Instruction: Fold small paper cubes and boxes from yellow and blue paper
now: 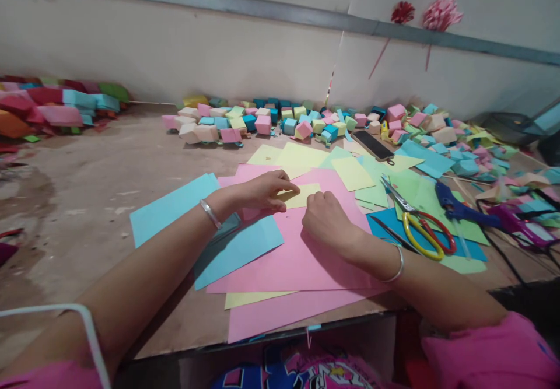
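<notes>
A small yellow paper piece (304,195) lies on a large pink sheet (280,260) in front of me. My left hand (271,193) is over its left end, thumb and fingers apart, the index finger stretched along the paper. At the paper's right end, my right hand (326,217) is closed with curled fingers. Its fingertips are hidden, so I cannot see what they pinch. Light blue sheets (245,246) lie under my left wrist, partly covering the pink one. More yellow sheets (301,154) lie just beyond my hands.
Scissors (422,225) with yellow and red handles and a blue and purple glue gun (494,217) lie at right. Behind them are a phone (371,145) and rows of folded paper blocks (262,123). More colored blocks (61,115) are piled at far left.
</notes>
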A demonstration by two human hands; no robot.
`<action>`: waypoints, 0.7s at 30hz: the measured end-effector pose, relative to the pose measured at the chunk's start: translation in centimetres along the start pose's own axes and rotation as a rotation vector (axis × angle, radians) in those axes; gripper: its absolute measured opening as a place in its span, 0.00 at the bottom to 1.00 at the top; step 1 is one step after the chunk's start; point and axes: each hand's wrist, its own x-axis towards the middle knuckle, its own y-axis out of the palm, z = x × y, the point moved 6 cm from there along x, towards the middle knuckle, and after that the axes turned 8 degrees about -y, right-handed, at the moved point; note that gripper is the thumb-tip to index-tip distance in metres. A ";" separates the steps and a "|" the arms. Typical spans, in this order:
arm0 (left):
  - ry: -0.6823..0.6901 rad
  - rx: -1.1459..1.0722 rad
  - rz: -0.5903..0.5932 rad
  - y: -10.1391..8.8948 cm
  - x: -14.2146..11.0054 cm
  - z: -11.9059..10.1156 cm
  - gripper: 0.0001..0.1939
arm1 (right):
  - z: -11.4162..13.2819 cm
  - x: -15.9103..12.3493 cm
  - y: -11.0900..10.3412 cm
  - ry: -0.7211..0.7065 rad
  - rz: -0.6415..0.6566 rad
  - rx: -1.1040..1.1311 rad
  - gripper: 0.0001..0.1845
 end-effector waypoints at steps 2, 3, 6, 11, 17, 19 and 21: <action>0.015 -0.048 0.046 -0.3 -0.3 0.3 0.25 | 0.0 0.0 -0.1 0.000 0.001 0.007 0.12; 0.027 -0.069 0.064 -0.4 -0.4 0.5 0.26 | -0.1 0.0 -0.1 -0.001 0.003 0.014 0.12; 0.054 -0.123 0.114 -0.8 -0.9 1.0 0.28 | -0.2 0.1 0.0 0.000 0.010 0.030 0.12; 0.084 -0.193 0.124 -1.7 -1.8 0.9 0.26 | -0.2 0.1 0.1 -0.016 0.008 0.026 0.12; -0.137 -0.184 -0.408 -3.7 -1.3 1.5 0.18 | 0.0 0.1 0.1 -0.016 -0.009 0.028 0.12; -0.168 -0.084 -0.448 -3.2 -0.9 1.3 0.24 | -0.1 0.3 0.3 -0.003 -0.015 0.043 0.12; -0.132 0.064 -0.384 -2.1 -0.4 0.7 0.33 | -0.4 0.4 0.5 0.028 -0.026 0.070 0.13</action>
